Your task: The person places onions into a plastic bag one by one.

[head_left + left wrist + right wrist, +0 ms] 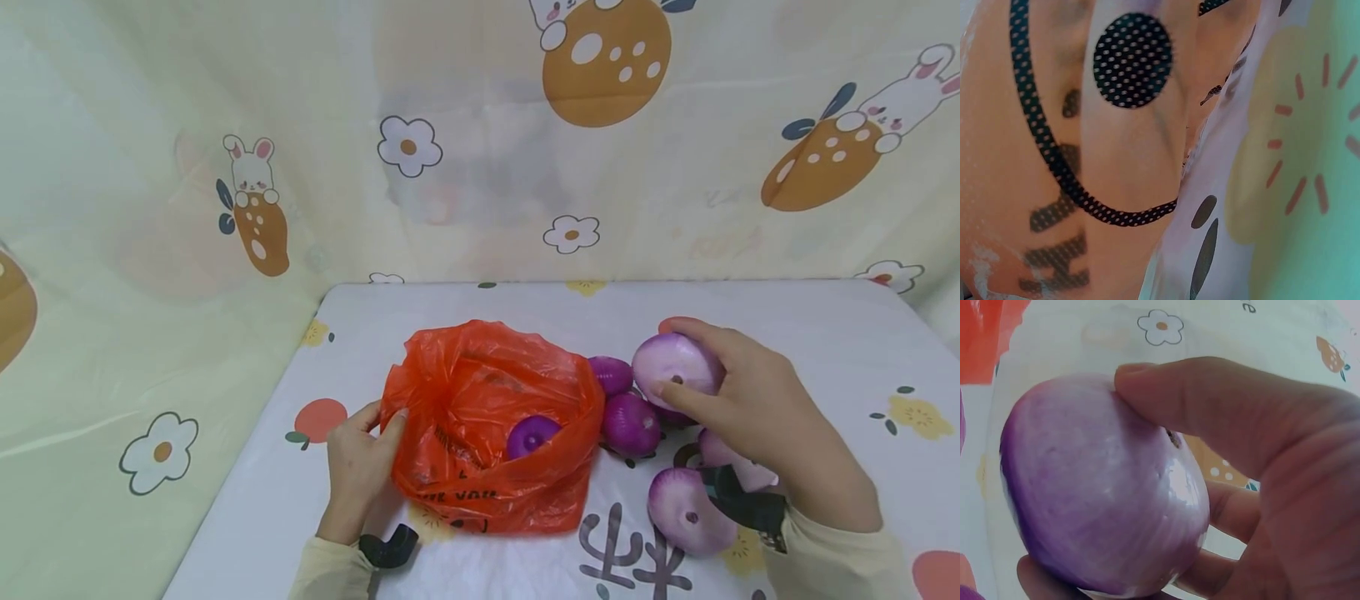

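A red plastic bag (517, 508) stands with its mouth spread on the table, black print on its front. Inside it sits a purple onion (532, 435). At the bag's left rim my left hand (362, 454) pinches the plastic between thumb and fingers. My right hand (757, 400) grips a large pale purple onion (675, 367), raised above other onions just right of the bag. In the right wrist view the thumb presses the top of this onion (1104, 487) and the fingers curl beneath. The left wrist view is filled by the printed bag (1129, 150) close up.
Beside the bag's right side lie two darker onions, a small one (611, 375) and a rounder one (630, 425). Nearer the right wrist are a pale onion (692, 510) and another (731, 458) partly hidden by the arm. A patterned cloth (480, 200) hangs behind the table.
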Motion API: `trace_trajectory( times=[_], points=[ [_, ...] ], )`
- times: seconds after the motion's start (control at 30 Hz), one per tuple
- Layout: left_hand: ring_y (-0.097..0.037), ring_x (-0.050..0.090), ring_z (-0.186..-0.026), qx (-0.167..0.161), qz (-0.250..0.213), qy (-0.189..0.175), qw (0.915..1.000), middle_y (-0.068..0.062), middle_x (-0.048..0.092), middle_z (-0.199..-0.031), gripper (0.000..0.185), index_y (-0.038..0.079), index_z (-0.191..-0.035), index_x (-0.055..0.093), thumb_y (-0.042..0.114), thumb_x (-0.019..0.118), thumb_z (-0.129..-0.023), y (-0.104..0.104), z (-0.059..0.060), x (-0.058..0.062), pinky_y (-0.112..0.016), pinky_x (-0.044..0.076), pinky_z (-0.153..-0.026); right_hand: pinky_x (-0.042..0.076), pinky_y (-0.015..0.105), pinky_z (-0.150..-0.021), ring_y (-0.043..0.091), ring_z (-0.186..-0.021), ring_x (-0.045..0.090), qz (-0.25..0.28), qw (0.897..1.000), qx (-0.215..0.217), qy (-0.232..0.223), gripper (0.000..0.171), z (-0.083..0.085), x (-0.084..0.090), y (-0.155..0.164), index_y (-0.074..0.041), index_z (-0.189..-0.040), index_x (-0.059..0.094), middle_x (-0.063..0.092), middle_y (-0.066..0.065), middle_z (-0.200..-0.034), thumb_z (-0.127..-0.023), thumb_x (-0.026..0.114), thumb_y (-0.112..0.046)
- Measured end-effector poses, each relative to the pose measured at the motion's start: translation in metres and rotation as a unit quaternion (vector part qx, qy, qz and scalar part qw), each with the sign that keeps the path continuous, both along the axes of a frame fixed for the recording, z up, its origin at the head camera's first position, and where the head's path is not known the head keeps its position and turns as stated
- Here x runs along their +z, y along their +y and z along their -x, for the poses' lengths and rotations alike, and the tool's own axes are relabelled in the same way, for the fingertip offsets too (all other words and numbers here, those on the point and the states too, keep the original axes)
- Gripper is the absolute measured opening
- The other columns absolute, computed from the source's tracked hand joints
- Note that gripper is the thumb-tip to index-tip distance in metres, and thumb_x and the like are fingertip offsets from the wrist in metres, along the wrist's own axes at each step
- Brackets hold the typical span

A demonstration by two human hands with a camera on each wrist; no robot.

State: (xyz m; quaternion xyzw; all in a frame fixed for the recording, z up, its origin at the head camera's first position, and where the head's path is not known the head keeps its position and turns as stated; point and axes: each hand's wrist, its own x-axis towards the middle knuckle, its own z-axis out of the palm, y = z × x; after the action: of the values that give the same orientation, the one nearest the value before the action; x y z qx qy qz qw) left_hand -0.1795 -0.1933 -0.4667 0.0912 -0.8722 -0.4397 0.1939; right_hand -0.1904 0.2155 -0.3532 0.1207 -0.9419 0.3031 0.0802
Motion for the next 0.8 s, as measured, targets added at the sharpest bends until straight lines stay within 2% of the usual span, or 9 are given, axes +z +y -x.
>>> trace_trajectory(
  times=[0.27, 0.5, 0.8],
  points=[
    [-0.034, 0.072, -0.107, 0.0, 0.004, 0.001, 1.0, -0.012, 0.08, -0.106, 0.026, 0.005, -0.116, 0.079, 0.019, 0.075, -0.095, -0.001, 0.001, -0.001, -0.051, 0.063, -0.085, 0.05, 0.074, -0.091, 0.049, -0.118, 0.06, 0.009, 0.999, 0.013, 0.05, 0.072, -0.004, 0.003, -0.012, -0.007, -0.145, 0.058, 0.063, 0.026, -0.136, -0.083, 0.088, -0.026],
    [-0.033, 0.072, -0.102, 0.0, 0.013, 0.014, 0.9998, -0.012, 0.08, -0.098, 0.023, 0.004, -0.109, 0.081, 0.02, 0.078, -0.092, -0.001, 0.001, 0.0, -0.053, 0.062, -0.087, 0.051, 0.072, -0.091, 0.046, -0.122, 0.059, 0.034, 0.998, 0.02, 0.049, 0.075, -0.007, 0.005, -0.024, -0.008, -0.149, 0.056, 0.062, 0.022, -0.139, -0.083, 0.089, -0.026],
    [-0.031, 0.072, -0.102, 0.001, 0.005, 0.003, 1.0, -0.011, 0.08, -0.099, 0.024, 0.004, -0.111, 0.081, 0.02, 0.077, -0.093, 0.0, 0.002, 0.0, -0.05, 0.063, -0.084, 0.056, 0.068, -0.087, 0.039, -0.118, 0.06, 0.053, 0.994, 0.036, 0.086, 0.073, -0.009, 0.002, -0.044, -0.011, -0.147, 0.059, 0.066, 0.019, -0.131, -0.082, 0.089, -0.023]
  ],
)
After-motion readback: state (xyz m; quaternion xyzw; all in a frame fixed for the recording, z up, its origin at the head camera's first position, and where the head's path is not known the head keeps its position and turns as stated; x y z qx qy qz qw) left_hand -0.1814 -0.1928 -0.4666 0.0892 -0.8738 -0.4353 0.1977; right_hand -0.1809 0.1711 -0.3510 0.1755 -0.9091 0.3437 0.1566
